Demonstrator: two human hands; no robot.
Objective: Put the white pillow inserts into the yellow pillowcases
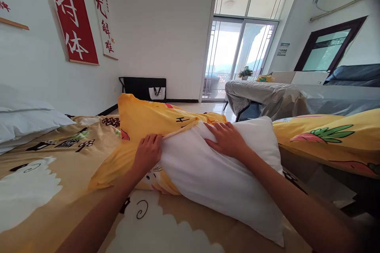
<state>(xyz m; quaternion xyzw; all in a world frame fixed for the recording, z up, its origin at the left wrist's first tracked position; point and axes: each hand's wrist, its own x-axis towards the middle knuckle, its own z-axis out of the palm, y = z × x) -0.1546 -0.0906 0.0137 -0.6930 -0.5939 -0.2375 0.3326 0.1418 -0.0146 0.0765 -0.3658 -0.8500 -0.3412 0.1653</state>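
A white pillow (219, 182) lies partly inside a yellow pillowcase (148, 116) printed with cartoon figures, its right part bare. My left hand (149, 151) is closed on the rim of the pillowcase opening, at the pillow's left side. Farther right, my right hand (227, 139) grips the top of the white pillow close to that rim, thumb and fingers bent into the fabric. The pillow's left end is hidden under the yellow cloth.
Beneath is a bed with a tan sheep-print sheet (80, 182). White pillows (32, 120) lie at far left; yellow carrot-print bedding (329, 134) is at right. A plastic-covered table (264, 95) with a potted plant (245, 72) stands beyond, near glass sliding doors (237, 51).
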